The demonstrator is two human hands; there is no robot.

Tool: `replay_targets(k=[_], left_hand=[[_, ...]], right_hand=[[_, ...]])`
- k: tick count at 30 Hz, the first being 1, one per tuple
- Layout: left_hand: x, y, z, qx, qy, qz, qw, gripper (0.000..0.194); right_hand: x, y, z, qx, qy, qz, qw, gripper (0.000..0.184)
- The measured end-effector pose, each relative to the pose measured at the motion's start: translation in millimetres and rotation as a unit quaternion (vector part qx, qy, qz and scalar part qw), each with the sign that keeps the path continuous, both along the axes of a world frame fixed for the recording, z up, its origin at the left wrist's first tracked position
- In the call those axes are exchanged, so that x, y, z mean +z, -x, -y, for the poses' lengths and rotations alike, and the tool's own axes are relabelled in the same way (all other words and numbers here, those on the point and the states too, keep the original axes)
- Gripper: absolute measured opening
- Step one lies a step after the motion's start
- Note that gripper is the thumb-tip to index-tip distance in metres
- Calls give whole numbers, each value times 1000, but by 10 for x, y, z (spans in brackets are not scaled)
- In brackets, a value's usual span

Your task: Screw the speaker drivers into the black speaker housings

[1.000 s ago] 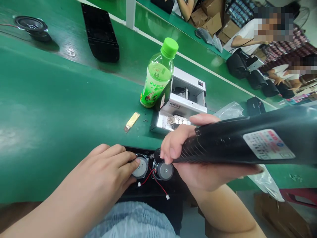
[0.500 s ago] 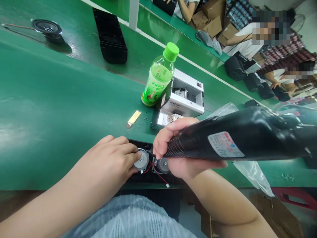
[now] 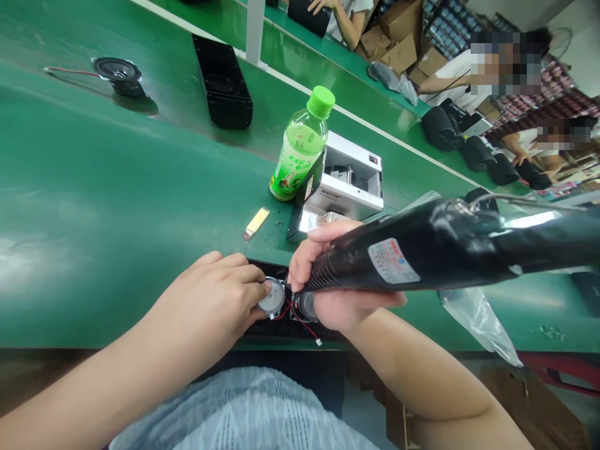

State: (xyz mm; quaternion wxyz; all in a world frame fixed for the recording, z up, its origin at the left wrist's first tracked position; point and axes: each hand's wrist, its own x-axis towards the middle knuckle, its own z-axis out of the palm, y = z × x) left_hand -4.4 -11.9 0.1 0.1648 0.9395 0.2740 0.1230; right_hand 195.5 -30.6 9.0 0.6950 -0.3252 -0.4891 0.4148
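Observation:
My left hand (image 3: pixel 218 294) grips a round speaker driver with a silver magnet (image 3: pixel 272 297), its fingertips and thumb on the rim. This driver and a second one (image 3: pixel 307 306) sit in a black speaker housing (image 3: pixel 281 331) at the table's near edge. Red and black wires (image 3: pixel 302 322) run between them. My right hand (image 3: pixel 328 306) is shut around a black corded power tool (image 3: pixel 422 262) with a white label. The tool's front end reaches the second driver, which the hand and tool largely hide.
A green-capped drink bottle (image 3: pixel 300 153) stands against a white machine (image 3: pixel 347 181). A brass strip (image 3: pixel 256 224) lies nearby. Farther left are a loose speaker (image 3: pixel 119 76) and a black housing (image 3: pixel 224 81). A plastic bag (image 3: pixel 478 319) lies under the tool. Co-workers (image 3: pixel 539 137) sit beyond.
My right hand and the tool have moved left, now covering more of the second driver. The whole scene has shifted in view, and the left hand stays on its driver.

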Motion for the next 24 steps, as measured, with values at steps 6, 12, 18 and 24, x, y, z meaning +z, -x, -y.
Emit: replay_targets(k=[6, 12, 18, 24], left_hand=[[-15, 18, 61, 7, -18, 14, 1000, 15], [-87, 50, 50, 4, -37, 69, 997, 17], [-105, 60, 39, 19, -43, 100, 994, 25], [-97, 71, 46, 18, -21, 87, 996, 23]], right_hand=[[547, -220, 76, -23, 35, -18, 999, 67], [1087, -542, -62, -193, -43, 83, 977, 61], [679, -548, -563, -180, -126, 86, 972, 66], [669, -567, -560, -191, -98, 78, 974, 76]])
